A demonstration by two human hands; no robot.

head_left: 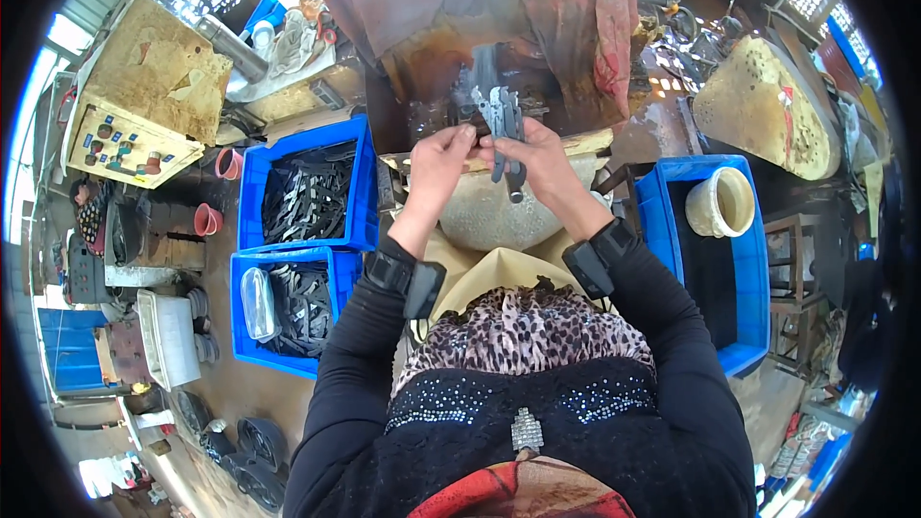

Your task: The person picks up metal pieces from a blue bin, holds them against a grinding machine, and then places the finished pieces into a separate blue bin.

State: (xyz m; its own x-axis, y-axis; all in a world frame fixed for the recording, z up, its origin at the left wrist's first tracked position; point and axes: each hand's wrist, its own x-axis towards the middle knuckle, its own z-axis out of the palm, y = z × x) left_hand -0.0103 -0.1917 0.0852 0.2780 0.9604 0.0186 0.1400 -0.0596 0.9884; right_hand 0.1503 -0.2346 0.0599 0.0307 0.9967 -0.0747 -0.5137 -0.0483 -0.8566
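Even daylight, sharp centre, fisheye bending near the dark rim.

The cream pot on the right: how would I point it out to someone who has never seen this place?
Look right of the person's right hand to the big blue crate. At its far end sits a cream pot, round and open-topped. It is the only pale thing there; the left crates hold dark metal pieces.

Bins on both sides of you

Two bins (pixel 305 194) of metal parts (pixel 307 197) sit on your left, one behind the other. On your right, a bucket (pixel 721 201) sits in another bin (pixel 743 350).
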